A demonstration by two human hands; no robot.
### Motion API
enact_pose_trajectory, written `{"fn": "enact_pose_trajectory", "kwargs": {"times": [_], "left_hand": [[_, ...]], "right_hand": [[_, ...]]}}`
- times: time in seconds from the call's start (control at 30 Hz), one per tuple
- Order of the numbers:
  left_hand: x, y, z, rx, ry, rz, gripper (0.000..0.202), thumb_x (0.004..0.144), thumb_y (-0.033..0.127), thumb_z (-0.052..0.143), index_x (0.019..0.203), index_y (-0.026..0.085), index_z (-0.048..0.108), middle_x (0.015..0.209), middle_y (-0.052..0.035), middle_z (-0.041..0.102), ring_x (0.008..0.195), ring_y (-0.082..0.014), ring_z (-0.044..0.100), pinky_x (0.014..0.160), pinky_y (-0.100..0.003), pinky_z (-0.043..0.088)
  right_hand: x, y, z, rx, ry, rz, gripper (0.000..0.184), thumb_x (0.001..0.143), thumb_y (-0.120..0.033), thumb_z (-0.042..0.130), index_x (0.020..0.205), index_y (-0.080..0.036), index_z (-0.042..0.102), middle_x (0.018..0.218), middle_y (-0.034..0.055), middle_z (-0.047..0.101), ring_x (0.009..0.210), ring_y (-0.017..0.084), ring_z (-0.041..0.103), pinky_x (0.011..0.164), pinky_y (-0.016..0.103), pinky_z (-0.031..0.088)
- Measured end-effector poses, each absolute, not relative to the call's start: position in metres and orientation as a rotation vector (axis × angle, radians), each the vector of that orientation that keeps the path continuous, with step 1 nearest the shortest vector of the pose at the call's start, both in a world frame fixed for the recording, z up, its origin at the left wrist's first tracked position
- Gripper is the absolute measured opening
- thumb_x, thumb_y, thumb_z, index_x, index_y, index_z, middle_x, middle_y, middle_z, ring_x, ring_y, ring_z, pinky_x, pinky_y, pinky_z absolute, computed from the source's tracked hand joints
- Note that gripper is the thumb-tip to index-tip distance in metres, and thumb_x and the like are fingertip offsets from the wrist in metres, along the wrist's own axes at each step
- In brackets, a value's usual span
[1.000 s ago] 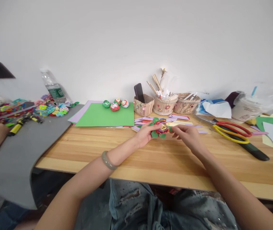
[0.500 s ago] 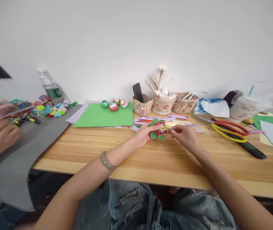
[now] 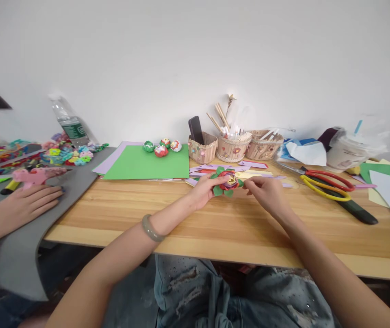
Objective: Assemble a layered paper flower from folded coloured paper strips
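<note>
A small paper flower, with red, purple and yellow petals and green leaves around it, is held just above the wooden table. My left hand is closed on its left side, with the thumb over the petals. At the flower's right edge my right hand has its fingertips pinched together against a green leaf; the exact grip is partly hidden by the fingers. Strips of purple, red and yellow paper lie just behind the flower.
Green paper sheets and several paper balls lie back left. Decorated baskets stand behind. Scissors and a plastic cup are right. Another person's hand rests on a grey mat beside a pink glue gun.
The other person's hand has moved right and now lies flat beside the pink glue gun. My hands keep nearly the same hold on the flower, and the view has shifted slightly.
</note>
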State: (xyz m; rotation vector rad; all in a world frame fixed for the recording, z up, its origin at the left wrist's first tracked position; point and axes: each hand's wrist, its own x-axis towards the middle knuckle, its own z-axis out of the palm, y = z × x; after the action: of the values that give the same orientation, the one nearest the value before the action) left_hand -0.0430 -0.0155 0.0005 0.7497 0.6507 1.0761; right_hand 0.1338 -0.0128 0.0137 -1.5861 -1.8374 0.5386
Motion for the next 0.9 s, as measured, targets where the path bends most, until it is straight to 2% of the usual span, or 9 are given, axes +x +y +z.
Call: {"fn": "enact_pose_trajectory", "kwargs": {"times": [0.13, 0.27, 0.4, 0.67, 0.73, 0.83, 0.9], "left_hand": [[-0.0432, -0.0155, 0.0014, 0.744, 0.644, 1.072, 0.011, 0.067, 0.015, 0.070, 0.076, 0.010, 0.064, 0.070, -0.0025, 0.066, 0.059, -0.0094, 0.058, 0.064, -0.024, 0.048], [-0.0438, -0.0148, 0.0001, 0.747, 0.637, 1.077, 0.012, 0.068, 0.017, 0.070, 0.077, 0.010, 0.065, 0.069, -0.0022, 0.065, 0.058, -0.0091, 0.058, 0.063, -0.023, 0.048], [-0.0437, -0.0139, -0.0017, 0.755, 0.636, 1.079, 0.014, 0.067, 0.018, 0.071, 0.078, 0.010, 0.066, 0.069, -0.0029, 0.066, 0.059, -0.0097, 0.059, 0.064, -0.023, 0.048], [-0.0432, -0.0132, -0.0027, 0.757, 0.638, 1.077, 0.015, 0.066, 0.020, 0.072, 0.077, 0.010, 0.066, 0.069, -0.0027, 0.066, 0.060, -0.0101, 0.059, 0.063, -0.023, 0.049], [-0.0435, -0.0126, -0.0033, 0.752, 0.633, 1.082, 0.015, 0.067, 0.020, 0.071, 0.077, 0.010, 0.066, 0.069, -0.0024, 0.066, 0.060, -0.0099, 0.059, 0.063, -0.022, 0.048], [-0.0439, -0.0131, -0.0022, 0.739, 0.628, 1.076, 0.014, 0.068, 0.020, 0.070, 0.079, 0.010, 0.067, 0.070, -0.0027, 0.066, 0.060, -0.0101, 0.059, 0.062, -0.022, 0.049], [-0.0442, -0.0144, -0.0001, 0.726, 0.628, 1.069, 0.015, 0.070, 0.020, 0.068, 0.081, 0.011, 0.067, 0.072, -0.0033, 0.066, 0.061, -0.0106, 0.059, 0.062, -0.023, 0.049]], "right_hand": [[0.1343, -0.0134, 0.0190, -1.591, -1.786, 0.631, 0.027, 0.073, -0.030, 0.046, 0.057, -0.018, 0.064, 0.054, 0.0033, 0.065, 0.056, 0.019, 0.060, 0.054, 0.027, 0.041], [0.1329, -0.0141, 0.0225, -1.557, -1.786, 0.826, 0.025, 0.071, -0.032, 0.051, 0.057, -0.017, 0.065, 0.058, 0.0050, 0.067, 0.054, 0.017, 0.060, 0.048, 0.024, 0.042], [0.1301, -0.0148, 0.0222, -1.526, -1.761, 0.902, 0.015, 0.065, -0.028, 0.057, 0.057, -0.017, 0.064, 0.050, 0.0014, 0.061, 0.050, 0.014, 0.057, 0.045, 0.022, 0.039], [0.1277, -0.0155, 0.0216, -1.503, -1.693, 0.925, 0.009, 0.061, -0.023, 0.059, 0.055, -0.017, 0.062, 0.043, -0.0017, 0.056, 0.044, 0.013, 0.054, 0.042, 0.022, 0.035], [0.1282, -0.0157, 0.0215, -1.475, -1.679, 0.950, 0.008, 0.063, -0.023, 0.060, 0.063, -0.016, 0.064, 0.048, -0.0006, 0.059, 0.048, 0.014, 0.057, 0.043, 0.022, 0.037], [0.1297, -0.0158, 0.0207, -1.387, -1.659, 1.002, 0.025, 0.067, -0.029, 0.062, 0.088, -0.017, 0.063, 0.062, 0.0016, 0.066, 0.060, 0.016, 0.063, 0.050, 0.023, 0.043], [0.1306, -0.0154, 0.0193, -1.311, -1.658, 1.031, 0.034, 0.066, -0.034, 0.065, 0.095, -0.018, 0.059, 0.069, 0.0027, 0.068, 0.067, 0.017, 0.064, 0.055, 0.024, 0.046]]}}
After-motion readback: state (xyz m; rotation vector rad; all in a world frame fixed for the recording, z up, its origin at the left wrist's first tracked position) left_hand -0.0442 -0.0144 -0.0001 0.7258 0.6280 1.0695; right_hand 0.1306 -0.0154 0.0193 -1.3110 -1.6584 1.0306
